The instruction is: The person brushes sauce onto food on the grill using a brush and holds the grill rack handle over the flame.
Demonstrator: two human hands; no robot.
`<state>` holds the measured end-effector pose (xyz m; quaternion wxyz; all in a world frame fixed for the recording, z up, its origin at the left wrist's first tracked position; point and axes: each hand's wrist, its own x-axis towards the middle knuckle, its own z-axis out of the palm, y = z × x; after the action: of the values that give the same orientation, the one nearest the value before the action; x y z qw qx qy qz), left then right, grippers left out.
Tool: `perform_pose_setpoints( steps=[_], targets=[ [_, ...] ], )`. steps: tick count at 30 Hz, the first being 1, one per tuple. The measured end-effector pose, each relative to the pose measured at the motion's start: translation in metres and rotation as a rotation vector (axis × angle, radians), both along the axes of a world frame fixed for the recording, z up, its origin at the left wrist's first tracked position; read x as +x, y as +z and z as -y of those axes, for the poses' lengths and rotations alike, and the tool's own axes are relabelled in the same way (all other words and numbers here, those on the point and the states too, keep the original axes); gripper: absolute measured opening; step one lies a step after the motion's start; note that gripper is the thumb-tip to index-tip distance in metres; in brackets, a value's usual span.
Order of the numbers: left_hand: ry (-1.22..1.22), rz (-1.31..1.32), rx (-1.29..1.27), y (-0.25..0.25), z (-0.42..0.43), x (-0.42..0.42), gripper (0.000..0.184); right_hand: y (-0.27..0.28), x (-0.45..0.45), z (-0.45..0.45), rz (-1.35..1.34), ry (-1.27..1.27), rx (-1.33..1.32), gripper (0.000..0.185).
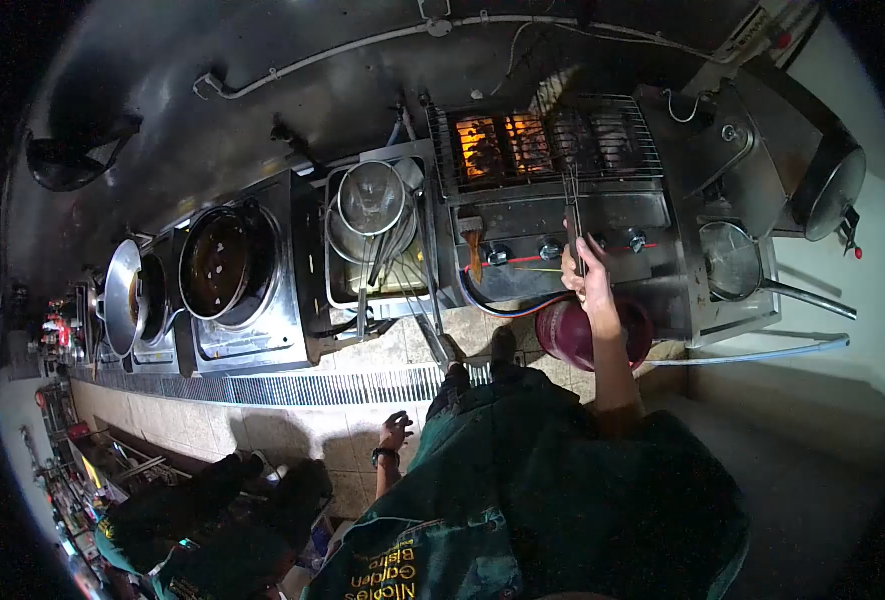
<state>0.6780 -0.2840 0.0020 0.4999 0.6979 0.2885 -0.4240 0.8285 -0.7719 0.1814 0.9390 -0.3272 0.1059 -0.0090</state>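
Observation:
My right hand [589, 275] is closed around a pair of metal tongs [574, 205], whose tips point up at the wire grill rack [608, 178]. Glowing orange burners [481, 147] show through the rack's left half. Dark pieces lie on the rack near the tongs' tips, too dim to name. Low at my side hangs my left hand [396, 432], a dark watch on its wrist; its fingers are loosely apart and hold nothing. A basting brush [473, 250] rests on the grill's front, left of the control knobs [551, 249].
Left of the grill, a sink-like tray [338, 290] holds strainers [373, 197] and utensils. Farther left stand a dark pan [201, 265] with oily liquid and a wok [123, 298]. Below the grill is a maroon gas cylinder [618, 335]. A co-worker's dark clothing [233, 510] shows at lower left.

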Motion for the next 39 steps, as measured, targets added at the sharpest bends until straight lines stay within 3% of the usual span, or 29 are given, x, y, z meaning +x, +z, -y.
perform_pose_setpoints(
  steps=[2,3,5,7,10,13,26,29,32,34,36,37,38,39],
  targets=[
    [0.028,-0.037,0.039,0.003,-0.001,-0.002,0.037,0.008,0.002,-0.004,-0.227,-0.207,-0.459,0.035],
    [0.028,-0.034,0.040,0.004,-0.002,-0.003,0.037,0.021,0.002,-0.007,-0.197,-0.195,-0.507,0.037],
    [0.002,-0.056,0.063,0.004,-0.005,-0.003,0.036,-0.017,0.019,-0.013,-0.109,-0.436,-0.899,0.039],
    [0.006,-0.044,0.063,0.008,-0.003,0.000,0.036,-0.022,0.029,-0.028,-0.043,-0.502,-0.949,0.040],
    [0.009,-0.036,0.041,0.003,-0.010,0.003,0.037,-0.038,0.036,-0.040,-0.239,-0.529,-1.430,0.041],
    [0.028,0.066,0.017,0.003,-0.014,0.003,0.037,-0.043,0.037,-0.054,-0.280,-0.538,-1.523,0.042],
    [0.066,-0.051,0.095,0.003,-0.036,-0.011,0.037,-0.064,0.048,-0.069,-0.423,-0.580,-1.731,0.044],
    [-0.003,0.029,0.111,-0.020,-0.040,-0.010,0.036,-0.065,0.046,-0.074,-0.545,-0.490,-1.674,0.043],
    [0.007,0.096,0.090,0.005,-0.020,0.013,0.035,-0.070,0.044,-0.069,-0.444,-0.478,-1.644,0.044],
    [0.059,0.222,0.015,-0.062,-0.033,0.006,0.034,-0.064,0.042,-0.066,-0.482,-0.409,-1.647,0.046],
    [-0.150,0.290,0.080,-0.123,-0.049,0.008,0.039,-0.064,0.036,-0.064,-0.452,-0.356,-1.647,0.050],
    [-0.444,0.423,0.231,-0.133,-0.054,0.013,0.039,-0.057,0.035,-0.065,-0.416,-0.346,-1.626,0.051],
    [-0.298,0.285,0.256,-0.077,-0.026,0.033,0.034,-0.075,0.034,-0.057,-0.365,-0.375,-1.688,0.051],
    [-0.544,0.651,0.342,-0.095,-0.030,0.035,0.032,-0.066,0.030,-0.058,-0.384,-0.342,-1.608,0.050]
  ],
)
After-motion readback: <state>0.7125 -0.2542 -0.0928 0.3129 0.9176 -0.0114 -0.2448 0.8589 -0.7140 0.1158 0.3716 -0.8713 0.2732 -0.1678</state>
